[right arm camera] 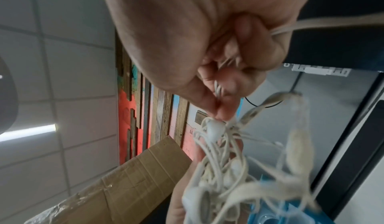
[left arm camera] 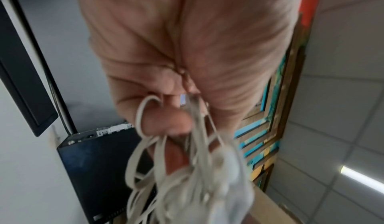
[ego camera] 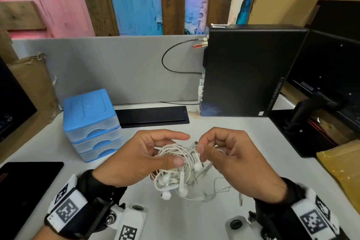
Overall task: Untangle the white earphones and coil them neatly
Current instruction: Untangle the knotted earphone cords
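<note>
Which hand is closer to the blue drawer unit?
Left. The left hand holds the white earphones just right of the blue drawer unit and nearer the camera. The right hand pinches the same tangle from its far side, farther away.

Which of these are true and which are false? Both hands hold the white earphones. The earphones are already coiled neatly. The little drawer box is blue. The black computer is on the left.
1. Both the left hand and the right hand hold the white earphones: true.
2. The earphones are coiled neatly: false, they are a tangled bunch.
3. The drawer box is blue: true.
4. The black computer is on the left: false, it stands on the right.
</note>
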